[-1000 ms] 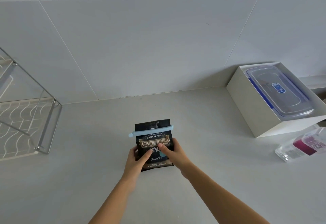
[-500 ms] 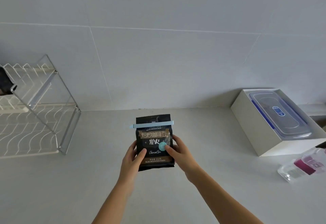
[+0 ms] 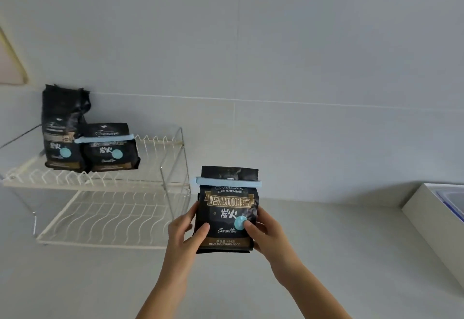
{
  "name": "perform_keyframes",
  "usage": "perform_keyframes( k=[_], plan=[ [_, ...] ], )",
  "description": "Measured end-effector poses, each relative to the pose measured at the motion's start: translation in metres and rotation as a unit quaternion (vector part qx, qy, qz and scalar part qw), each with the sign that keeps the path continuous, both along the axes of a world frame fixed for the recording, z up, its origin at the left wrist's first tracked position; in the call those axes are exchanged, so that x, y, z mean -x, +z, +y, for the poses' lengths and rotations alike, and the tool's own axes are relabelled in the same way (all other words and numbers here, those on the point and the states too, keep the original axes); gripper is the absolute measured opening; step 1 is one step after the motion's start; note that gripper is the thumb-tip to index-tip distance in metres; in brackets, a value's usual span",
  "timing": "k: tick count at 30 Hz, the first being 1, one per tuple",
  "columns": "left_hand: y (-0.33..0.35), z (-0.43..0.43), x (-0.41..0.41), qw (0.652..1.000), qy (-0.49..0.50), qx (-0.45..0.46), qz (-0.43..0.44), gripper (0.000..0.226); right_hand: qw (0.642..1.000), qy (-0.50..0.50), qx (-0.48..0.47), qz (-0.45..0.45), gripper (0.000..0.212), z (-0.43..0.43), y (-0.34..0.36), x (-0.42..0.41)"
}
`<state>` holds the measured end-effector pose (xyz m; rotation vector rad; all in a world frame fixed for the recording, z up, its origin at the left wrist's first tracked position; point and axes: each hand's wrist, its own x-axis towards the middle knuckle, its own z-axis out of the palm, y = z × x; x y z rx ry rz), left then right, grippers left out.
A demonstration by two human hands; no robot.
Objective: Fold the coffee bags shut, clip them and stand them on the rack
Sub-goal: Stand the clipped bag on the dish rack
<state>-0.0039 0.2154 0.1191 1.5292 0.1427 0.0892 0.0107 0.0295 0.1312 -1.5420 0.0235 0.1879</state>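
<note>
I hold a black coffee bag (image 3: pixel 227 208) upright above the counter, its top folded under a light blue clip (image 3: pixel 228 182). My left hand (image 3: pixel 187 228) grips its left side and my right hand (image 3: pixel 263 230) its right side, thumbs on the front. To the left stands a white two-tier wire rack (image 3: pixel 108 183). On its upper shelf stand two more black bags: a tall unclipped bag (image 3: pixel 60 127) at the left and, beside it, a shorter clipped bag (image 3: pixel 110 149) with a blue clip.
A white box (image 3: pixel 431 220) holding a clear container with a blue-edged lid sits at the right edge of the grey counter (image 3: pixel 326 256). A tiled wall runs behind. The rack's lower shelf holds nothing.
The bag has risen off the counter and the view has tilted up and left. The rack's upper shelf with two bags has come into view.
</note>
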Motion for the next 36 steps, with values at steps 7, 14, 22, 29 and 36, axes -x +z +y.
perform_keyframes(
  k=[7,14,22,29,36],
  plan=[
    [0.052,0.118,-0.017,0.998,0.040,-0.004,-0.058,0.050,0.992,0.088,0.004,-0.091,0.030,0.109,0.072,-0.039],
    [0.092,0.176,-0.066,0.985,0.113,0.022,-0.126,0.039,0.983,0.167,-0.026,-0.072,0.058,0.177,0.128,-0.090],
    [0.091,0.202,-0.140,0.994,0.043,0.014,-0.096,0.035,0.988,0.145,-0.053,0.004,0.035,0.213,0.129,-0.140],
    [0.065,0.193,-0.177,1.000,0.004,0.027,-0.008,0.033,0.992,0.078,-0.095,0.038,0.034,0.221,0.119,-0.161],
    [0.063,0.189,-0.186,0.998,0.032,0.047,0.018,0.066,0.989,-0.042,-0.126,0.070,0.039,0.232,0.117,-0.171]
  ],
)
